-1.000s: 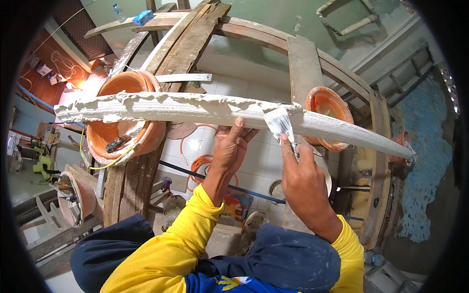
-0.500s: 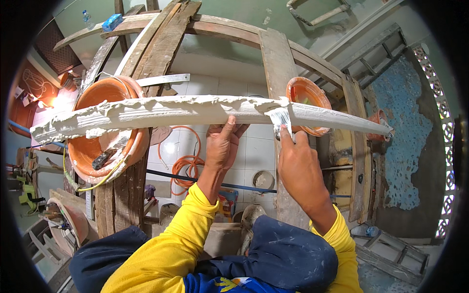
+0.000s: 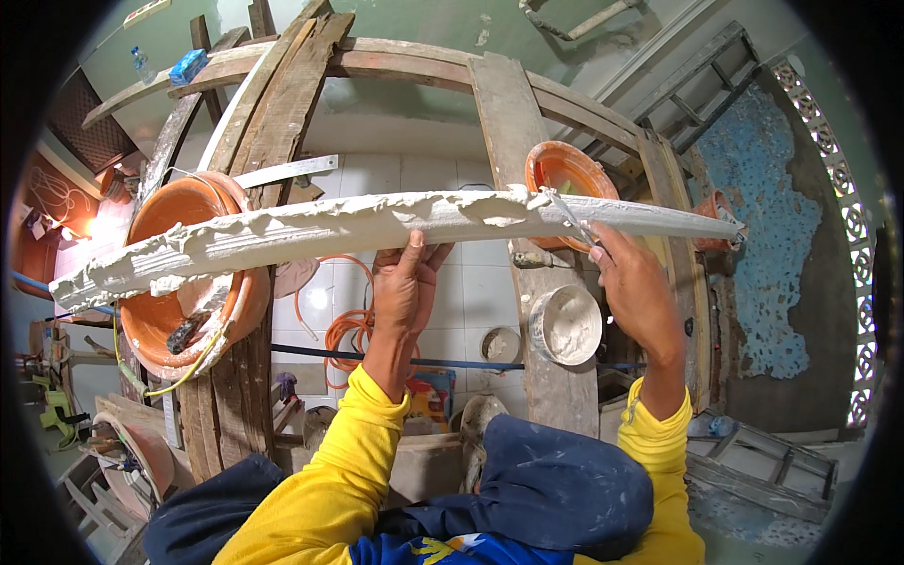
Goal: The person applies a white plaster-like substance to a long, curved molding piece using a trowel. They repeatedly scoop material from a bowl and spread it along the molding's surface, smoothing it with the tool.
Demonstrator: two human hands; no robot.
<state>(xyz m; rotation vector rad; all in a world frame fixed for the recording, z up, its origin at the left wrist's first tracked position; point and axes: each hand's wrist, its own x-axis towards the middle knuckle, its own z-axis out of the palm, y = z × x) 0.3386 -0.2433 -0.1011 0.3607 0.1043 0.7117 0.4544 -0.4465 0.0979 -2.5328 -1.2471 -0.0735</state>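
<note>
A long white moulding strip (image 3: 358, 234) spans the view from left to right, with wet white paste ridged along its upper edge and clumped at its left end. My left hand (image 3: 403, 294) grips it near the middle from below, thumb on the near face. My right hand (image 3: 638, 287) is closed on a putty knife, whose paste-smeared blade (image 3: 571, 217) touches the strip right of centre. Beneath the strip's left part stands an orange bucket (image 3: 141, 330) with paste and a dark-handled tool (image 3: 191, 330) inside. A round tub of white paste (image 3: 571, 328) sits below the putty knife.
Rough wooden planks (image 3: 504, 104) form a scaffold around me, with tiled floor below. Another orange bucket (image 3: 570, 169) is behind the strip, and a small one (image 3: 718, 212) by its right tip. A coiled orange hose (image 3: 348, 330) lies below. Ladders (image 3: 767, 466) lie to the right.
My right hand has moved right along the strip, and the putty knife's blade has turned edge-on. The paste tub now shows beside that hand. My left hand keeps its hold.
</note>
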